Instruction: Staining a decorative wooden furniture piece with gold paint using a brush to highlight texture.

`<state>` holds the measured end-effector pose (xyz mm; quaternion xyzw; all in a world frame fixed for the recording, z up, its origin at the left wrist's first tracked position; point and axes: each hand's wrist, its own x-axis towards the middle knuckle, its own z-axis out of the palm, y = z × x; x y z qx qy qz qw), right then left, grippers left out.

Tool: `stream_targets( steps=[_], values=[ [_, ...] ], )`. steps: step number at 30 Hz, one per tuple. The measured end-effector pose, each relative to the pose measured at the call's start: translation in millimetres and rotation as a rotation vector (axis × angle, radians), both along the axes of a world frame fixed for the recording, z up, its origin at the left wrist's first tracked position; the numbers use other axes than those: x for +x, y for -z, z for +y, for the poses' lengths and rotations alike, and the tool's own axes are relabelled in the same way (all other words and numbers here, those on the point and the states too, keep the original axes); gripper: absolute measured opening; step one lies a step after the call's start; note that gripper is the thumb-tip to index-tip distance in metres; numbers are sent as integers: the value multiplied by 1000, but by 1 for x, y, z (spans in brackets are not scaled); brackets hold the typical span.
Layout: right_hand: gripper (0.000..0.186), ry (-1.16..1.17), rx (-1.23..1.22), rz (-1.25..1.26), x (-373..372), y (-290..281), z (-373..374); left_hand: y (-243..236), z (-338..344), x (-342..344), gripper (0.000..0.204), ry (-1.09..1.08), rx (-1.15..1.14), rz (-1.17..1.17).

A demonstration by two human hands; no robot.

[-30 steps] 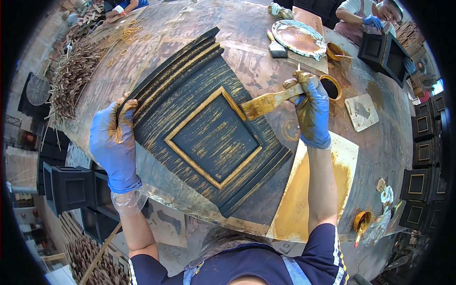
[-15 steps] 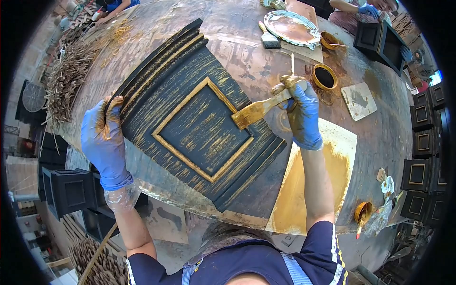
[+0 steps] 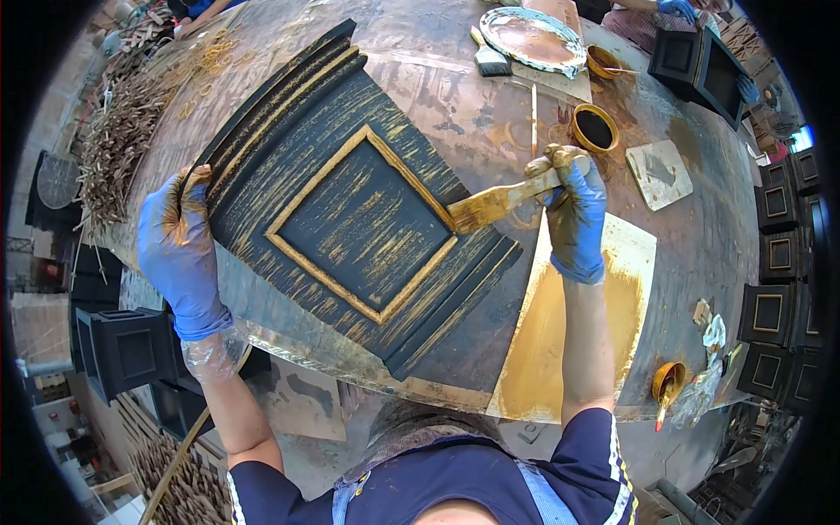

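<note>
My left hand (image 3: 179, 254), in a stained blue glove, grips the molded left edge of a black wooden piece (image 3: 254, 184) streaked with gold. The piece is tilted over the table, and a gold-edged square frame (image 3: 302, 276) stands out on its face. My right hand (image 3: 575, 214), also gloved in blue and smeared brown at the fingers, is closed around the handle of a flat paintbrush (image 3: 494, 206). The brush's gold-stained bristles meet the piece at the right corner of the frame. A thin pale stick (image 3: 534, 122) shows just beyond my right fingers.
A bowl of dark liquid (image 3: 596, 129), another bowl (image 3: 604, 61), a second brush (image 3: 490, 57) and a round paint-rimmed lid (image 3: 534, 41) lie beyond. A gold-smeared board (image 3: 604, 324) lies under my right forearm. At far right, a co-worker's gloved hands hold a black box (image 3: 700, 70).
The brush has moved slightly right and down along the frame toward its right corner. The black piece and my left hand have shifted slightly left and up.
</note>
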<state>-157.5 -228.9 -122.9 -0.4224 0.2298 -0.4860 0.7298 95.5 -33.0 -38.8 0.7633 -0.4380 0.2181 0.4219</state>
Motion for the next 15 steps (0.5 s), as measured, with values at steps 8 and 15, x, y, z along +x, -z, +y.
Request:
stream_targets(
  steps=[8,15],
  values=[
    [15,62,-2,-10,-10,8,6,-2,1,-3,15,1,16,8],
    [13,44,35,-29,-12,13,8,-2,3,-2,15,-9,21,12]
  ],
)
